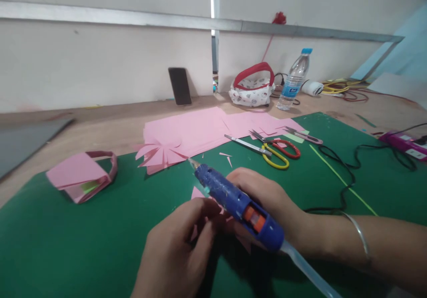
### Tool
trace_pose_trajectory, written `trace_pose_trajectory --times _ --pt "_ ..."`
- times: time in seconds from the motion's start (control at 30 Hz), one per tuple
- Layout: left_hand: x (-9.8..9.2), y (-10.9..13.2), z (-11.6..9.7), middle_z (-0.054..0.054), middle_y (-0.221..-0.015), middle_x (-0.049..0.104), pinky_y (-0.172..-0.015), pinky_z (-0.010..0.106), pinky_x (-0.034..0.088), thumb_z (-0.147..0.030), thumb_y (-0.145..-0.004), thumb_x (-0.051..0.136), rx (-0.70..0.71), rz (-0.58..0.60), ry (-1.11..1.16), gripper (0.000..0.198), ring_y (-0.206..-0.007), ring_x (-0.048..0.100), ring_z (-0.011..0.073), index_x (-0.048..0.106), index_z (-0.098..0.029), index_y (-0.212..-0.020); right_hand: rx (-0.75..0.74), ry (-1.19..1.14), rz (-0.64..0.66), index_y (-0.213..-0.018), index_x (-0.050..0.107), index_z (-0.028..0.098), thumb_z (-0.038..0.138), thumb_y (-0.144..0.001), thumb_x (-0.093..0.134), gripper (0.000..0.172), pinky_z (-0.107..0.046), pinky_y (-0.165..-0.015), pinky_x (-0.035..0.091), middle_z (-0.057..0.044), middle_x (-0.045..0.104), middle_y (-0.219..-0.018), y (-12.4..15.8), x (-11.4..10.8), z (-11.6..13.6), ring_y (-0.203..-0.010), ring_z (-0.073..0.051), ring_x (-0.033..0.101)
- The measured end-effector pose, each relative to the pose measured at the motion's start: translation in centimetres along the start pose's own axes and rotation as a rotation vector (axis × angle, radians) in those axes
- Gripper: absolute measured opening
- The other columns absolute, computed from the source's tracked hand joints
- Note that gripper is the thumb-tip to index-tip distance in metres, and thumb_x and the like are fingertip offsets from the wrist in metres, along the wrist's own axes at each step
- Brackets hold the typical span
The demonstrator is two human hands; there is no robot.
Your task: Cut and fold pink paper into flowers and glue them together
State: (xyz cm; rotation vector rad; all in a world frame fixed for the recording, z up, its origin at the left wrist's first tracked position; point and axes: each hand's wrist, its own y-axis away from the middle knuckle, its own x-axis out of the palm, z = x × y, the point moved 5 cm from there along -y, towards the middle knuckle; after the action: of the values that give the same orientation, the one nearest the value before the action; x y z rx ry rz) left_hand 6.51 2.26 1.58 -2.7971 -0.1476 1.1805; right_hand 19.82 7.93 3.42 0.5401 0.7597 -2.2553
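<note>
My right hand [263, 195] is closed around a blue hot glue gun [227, 193], its nozzle pointing up and to the left. A translucent glue stick [307, 267] juts from the gun's back end. Close beside it, my left hand [183, 240] pinches a small piece of pink paper [197, 193], mostly covered by the fingers and the gun. Beyond the nozzle lies a pink paper flower with cut petals [162, 153], resting on pink sheets [187, 126]. A folded pink paper piece with a looped strip [80, 173] sits at the left.
On the green mat [110, 240] lie scissors [276, 153], a silver cutter [247, 145] and a pink cutter [303, 135]. A black cord [343, 191] runs to a purple power strip [403, 146]. Behind stand a phone [180, 86], a pouch [251, 91] and a water bottle [293, 82].
</note>
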Motion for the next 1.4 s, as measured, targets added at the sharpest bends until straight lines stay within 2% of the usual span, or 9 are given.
trace_pose_trajectory --times 0.2,0.37,0.57,0.83,0.93,1.13,1.2,1.27,1.4 --pt "-0.3 0.0 0.0 -0.006 -0.07 0.066 -0.054 0.02 0.045 -0.028 -0.084 0.052 0.012 0.008 0.022 0.011 -0.057 0.059 0.0117 0.062 -0.024 -0.083 -0.004 -0.027 0.021 -0.098 0.053 0.019 0.016 -0.074 0.065 0.027 -0.029 -0.074 0.045 -0.005 0.058 -0.094 0.0 0.0 -0.3 -0.083 -0.017 0.053" --pt "-0.4 0.1 0.0 -0.005 -0.065 0.065 -0.051 0.021 0.044 -0.025 -0.083 0.051 0.011 0.019 0.013 0.013 -0.054 0.057 0.0123 0.062 -0.023 -0.077 0.007 -0.061 0.07 -0.097 0.054 0.019 0.014 -0.079 0.061 0.02 -0.028 -0.078 0.046 -0.005 0.057 -0.097 0.0 0.2 -0.1 -0.088 -0.017 0.054" --pt "-0.4 -0.3 -0.2 -0.005 -0.065 0.064 -0.054 0.022 0.044 -0.028 -0.085 0.051 -0.011 0.004 0.018 0.015 -0.055 0.055 0.0122 0.063 -0.023 -0.077 -0.022 -0.058 0.11 -0.098 0.054 0.017 0.014 -0.079 0.061 0.02 -0.026 -0.078 0.046 -0.006 0.057 -0.099 -0.4 0.2 -0.2 -0.088 -0.016 0.053" --pt "-0.2 -0.2 -0.3 -0.004 -0.074 0.068 -0.063 0.022 0.048 -0.021 -0.084 0.05 -0.024 0.006 0.092 0.015 -0.065 0.061 0.0132 0.064 -0.023 -0.078 -0.031 -0.078 0.029 -0.095 0.054 0.02 0.017 -0.077 0.062 0.02 -0.028 -0.077 0.046 -0.005 0.058 -0.097 -0.1 0.3 -0.3 -0.087 -0.017 0.055" --pt "-0.2 -0.2 -0.2 -0.005 -0.075 0.069 -0.061 0.021 0.047 -0.023 -0.085 0.05 0.008 0.016 0.065 0.014 -0.065 0.062 0.0131 0.064 -0.024 -0.082 0.024 -0.073 0.001 -0.09 0.055 0.019 0.016 -0.073 0.065 0.02 -0.028 -0.072 0.046 -0.003 0.058 -0.088 -0.3 0.1 -0.5 -0.079 -0.017 0.054" --pt "-0.1 -0.1 -0.3 -0.003 -0.087 0.07 -0.067 0.021 0.05 -0.022 -0.082 0.054 0.092 0.006 0.093 0.016 -0.075 0.064 0.0135 0.062 -0.025 -0.095 0.316 -0.182 -0.053 -0.086 0.055 0.017 0.02 -0.07 0.069 0.022 -0.028 -0.066 0.047 -0.002 0.059 -0.08 -0.3 0.6 -2.8 -0.071 -0.015 0.055" --pt "0.0 -0.2 -0.2 -0.003 -0.085 0.07 -0.065 0.021 0.049 -0.02 -0.081 0.056 0.051 0.005 0.086 0.014 -0.072 0.064 0.0132 0.063 -0.024 -0.093 0.331 -0.192 -0.052 -0.087 0.055 0.018 0.02 -0.07 0.069 0.023 -0.028 -0.068 0.047 -0.002 0.06 -0.082 -0.2 0.7 -2.9 -0.072 -0.015 0.056" --pt "-0.1 -0.2 -0.2 -0.004 -0.077 0.069 -0.062 0.021 0.049 -0.019 -0.082 0.055 0.023 0.011 0.08 0.01 -0.067 0.063 0.0127 0.064 -0.023 -0.082 0.31 -0.187 -0.006 -0.087 0.055 0.018 0.022 -0.072 0.069 0.021 -0.028 -0.068 0.047 -0.002 0.06 -0.083 -0.2 0.7 -2.4 -0.073 -0.015 0.056" --pt "-0.6 -0.1 -0.2 -0.004 -0.074 0.067 -0.063 0.019 0.048 -0.017 -0.082 0.052 0.093 0.026 0.048 0.015 -0.067 0.062 0.012 0.063 -0.024 -0.075 0.246 -0.155 0.074 -0.085 0.057 0.017 0.026 -0.073 0.07 0.02 -0.026 -0.063 0.046 -0.002 0.058 -0.082 -0.7 -1.0 -1.0 -0.07 -0.014 0.056"
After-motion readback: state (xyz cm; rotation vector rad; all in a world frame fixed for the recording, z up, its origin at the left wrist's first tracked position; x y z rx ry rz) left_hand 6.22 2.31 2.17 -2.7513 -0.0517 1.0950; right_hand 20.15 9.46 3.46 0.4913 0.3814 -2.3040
